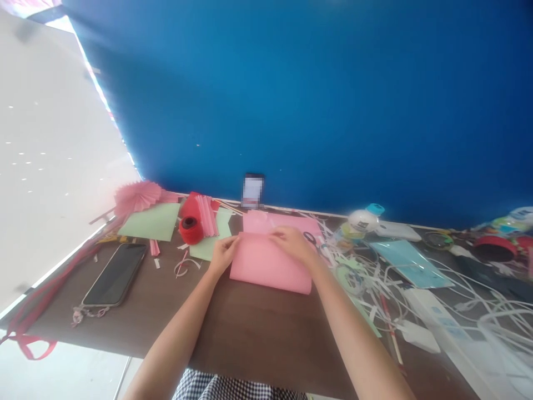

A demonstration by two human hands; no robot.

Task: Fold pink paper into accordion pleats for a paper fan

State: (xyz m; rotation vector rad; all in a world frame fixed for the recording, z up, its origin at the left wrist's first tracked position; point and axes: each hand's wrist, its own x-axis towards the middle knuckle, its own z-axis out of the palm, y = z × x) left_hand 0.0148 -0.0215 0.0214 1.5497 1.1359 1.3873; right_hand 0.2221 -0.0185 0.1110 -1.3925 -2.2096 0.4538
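A folded pink paper sheet (268, 266) lies on the brown table (250, 328) in front of me. My left hand (222, 253) pinches the sheet's far left corner. My right hand (291, 243) rests with curled fingers on the sheet's far edge, pressing the fold. More pink paper (287, 223) lies just beyond, under the right hand. Black-handled scissors (310, 239) sit right beside my right hand.
A phone (114, 275) lies at the left. Green sheets (152, 222), a red ribbon spool (190, 229), pleated pink paper (207, 214) and a pink paper fan (137, 195) lie at the back left. A glue bottle (364, 219), white paper strips and cables (416, 289) crowd the right. A blue wall rises behind.
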